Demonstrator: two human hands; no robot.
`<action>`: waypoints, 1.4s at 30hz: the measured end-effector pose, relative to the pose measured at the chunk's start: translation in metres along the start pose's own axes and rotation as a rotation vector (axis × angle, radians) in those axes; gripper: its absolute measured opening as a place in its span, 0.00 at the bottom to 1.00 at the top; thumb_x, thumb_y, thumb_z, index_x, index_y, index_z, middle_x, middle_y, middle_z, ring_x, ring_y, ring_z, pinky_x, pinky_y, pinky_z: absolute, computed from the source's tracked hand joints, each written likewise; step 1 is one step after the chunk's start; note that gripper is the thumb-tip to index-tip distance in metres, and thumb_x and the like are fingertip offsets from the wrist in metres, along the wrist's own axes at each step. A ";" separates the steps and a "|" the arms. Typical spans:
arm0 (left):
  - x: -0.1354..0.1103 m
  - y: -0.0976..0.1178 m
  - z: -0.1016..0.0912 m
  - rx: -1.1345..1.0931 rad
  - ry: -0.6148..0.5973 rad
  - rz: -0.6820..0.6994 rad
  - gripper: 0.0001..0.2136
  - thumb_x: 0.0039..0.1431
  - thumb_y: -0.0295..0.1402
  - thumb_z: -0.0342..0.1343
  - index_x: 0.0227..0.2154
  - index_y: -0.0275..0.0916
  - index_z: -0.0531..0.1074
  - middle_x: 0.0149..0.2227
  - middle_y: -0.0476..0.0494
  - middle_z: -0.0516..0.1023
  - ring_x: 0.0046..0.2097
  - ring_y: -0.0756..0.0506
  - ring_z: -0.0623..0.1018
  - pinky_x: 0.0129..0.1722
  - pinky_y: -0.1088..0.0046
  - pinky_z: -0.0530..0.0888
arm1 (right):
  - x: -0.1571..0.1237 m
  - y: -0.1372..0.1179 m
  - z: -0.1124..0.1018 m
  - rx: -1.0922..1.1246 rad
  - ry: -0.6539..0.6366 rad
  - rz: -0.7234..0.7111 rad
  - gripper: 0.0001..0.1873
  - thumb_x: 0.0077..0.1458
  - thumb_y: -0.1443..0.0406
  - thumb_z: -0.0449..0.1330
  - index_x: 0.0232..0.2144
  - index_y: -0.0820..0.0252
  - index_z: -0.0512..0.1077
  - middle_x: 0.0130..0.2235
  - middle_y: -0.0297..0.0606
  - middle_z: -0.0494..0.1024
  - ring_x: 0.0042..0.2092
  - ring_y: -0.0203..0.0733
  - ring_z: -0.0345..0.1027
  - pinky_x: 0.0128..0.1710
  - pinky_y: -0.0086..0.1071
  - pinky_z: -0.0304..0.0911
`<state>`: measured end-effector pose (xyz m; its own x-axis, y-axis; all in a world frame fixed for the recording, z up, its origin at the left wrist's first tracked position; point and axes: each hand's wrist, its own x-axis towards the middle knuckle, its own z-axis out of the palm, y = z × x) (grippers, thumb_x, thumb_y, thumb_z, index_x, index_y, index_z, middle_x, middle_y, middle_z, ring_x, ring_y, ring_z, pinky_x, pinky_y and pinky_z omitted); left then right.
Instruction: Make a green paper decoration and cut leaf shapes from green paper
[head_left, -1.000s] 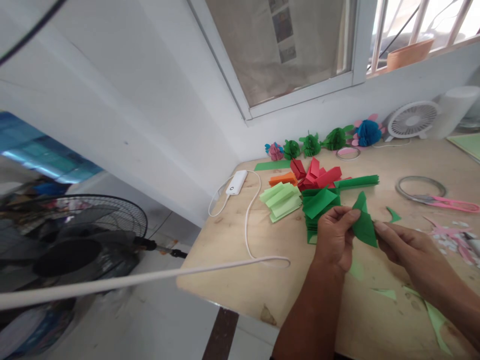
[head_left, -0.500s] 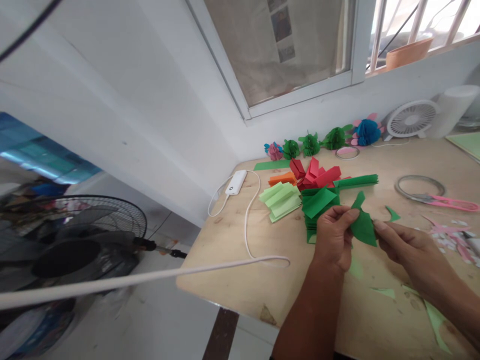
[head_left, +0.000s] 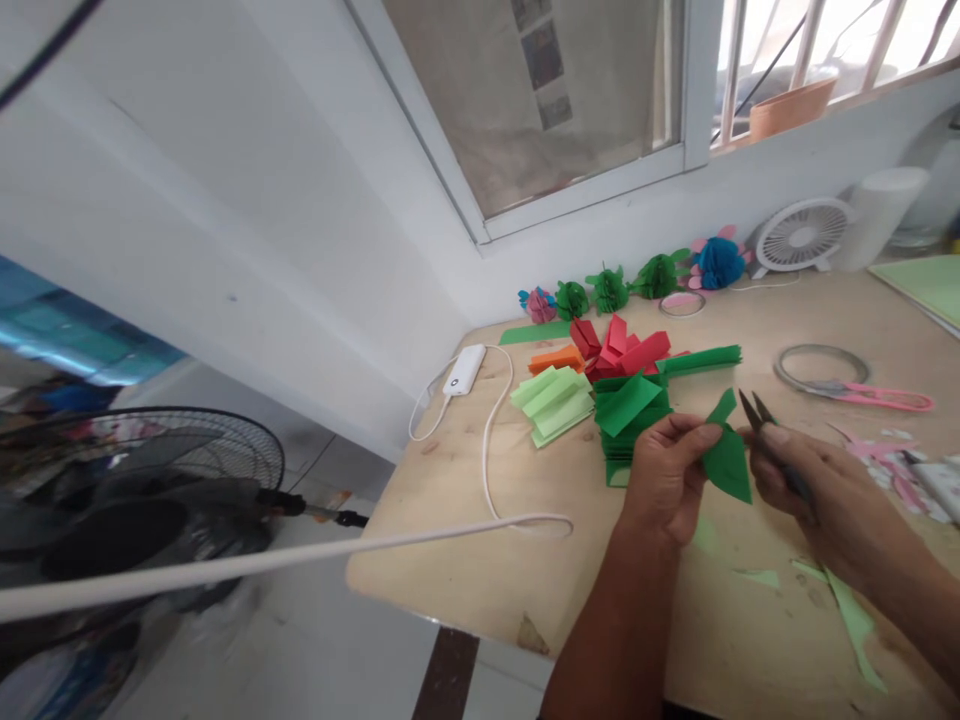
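Note:
My left hand (head_left: 671, 455) pinches a cut piece of green paper (head_left: 727, 465) between thumb and fingers. My right hand (head_left: 814, 480) is closed on dark scissors (head_left: 766, 425), whose two pointed blades stand apart just right of the paper's upper part. Right fingertips are close to the paper's right edge; I cannot tell if they touch it. Folded dark green paper (head_left: 630, 420) lies just beyond my left hand. Light green pleated paper (head_left: 555, 402), red folded strips (head_left: 626, 348) and an orange strip (head_left: 556, 360) are grouped past it.
Paper pompom figures (head_left: 607, 290) line the wall beside a small white fan (head_left: 802, 235). Pink scissors (head_left: 885, 396) lie at right near pink and white scraps (head_left: 892, 470). A white power bank (head_left: 463, 370) and its cable (head_left: 487, 450) occupy the left side. Light green offcuts (head_left: 851, 620) lie in front.
Dark scissors now show in my right hand, blades apart; they were not visible before. My left hand still holds the green paper. The green scrap beyond my right hand is no longer visible.

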<state>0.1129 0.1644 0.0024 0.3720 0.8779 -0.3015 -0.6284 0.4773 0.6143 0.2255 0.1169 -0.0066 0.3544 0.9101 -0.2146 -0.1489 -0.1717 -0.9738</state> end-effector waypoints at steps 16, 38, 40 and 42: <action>0.002 -0.007 -0.005 0.160 -0.053 -0.021 0.19 0.28 0.35 0.73 0.23 0.35 0.71 0.23 0.48 0.76 0.26 0.51 0.75 0.33 0.74 0.69 | 0.001 -0.001 0.001 0.283 -0.072 0.180 0.28 0.35 0.49 0.70 0.13 0.59 0.58 0.15 0.25 0.55 0.19 0.25 0.44 0.15 0.23 0.41; 0.003 -0.004 -0.004 0.094 0.043 0.009 0.16 0.28 0.32 0.72 0.21 0.34 0.72 0.22 0.50 0.74 0.25 0.54 0.72 0.30 0.77 0.67 | 0.006 0.003 -0.003 0.255 0.076 0.101 0.25 0.35 0.54 0.72 0.20 0.56 0.59 0.17 0.20 0.52 0.19 0.25 0.39 0.15 0.23 0.36; 0.004 -0.004 -0.004 0.065 0.040 0.007 0.16 0.29 0.32 0.72 0.22 0.34 0.72 0.22 0.50 0.74 0.25 0.53 0.72 0.30 0.77 0.67 | 0.007 0.006 -0.004 0.199 0.123 0.063 0.24 0.36 0.53 0.70 0.21 0.56 0.60 0.18 0.21 0.52 0.20 0.25 0.40 0.16 0.24 0.37; 0.004 -0.004 -0.004 0.037 0.044 0.012 0.16 0.29 0.31 0.72 0.22 0.34 0.72 0.23 0.50 0.74 0.26 0.53 0.72 0.30 0.77 0.68 | 0.007 0.007 -0.004 0.139 0.169 0.023 0.23 0.37 0.52 0.70 0.22 0.56 0.61 0.19 0.22 0.54 0.20 0.26 0.43 0.17 0.25 0.39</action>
<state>0.1146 0.1661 -0.0040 0.3338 0.8848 -0.3253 -0.6067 0.4657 0.6442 0.2310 0.1203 -0.0155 0.4971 0.8285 -0.2578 -0.2808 -0.1275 -0.9513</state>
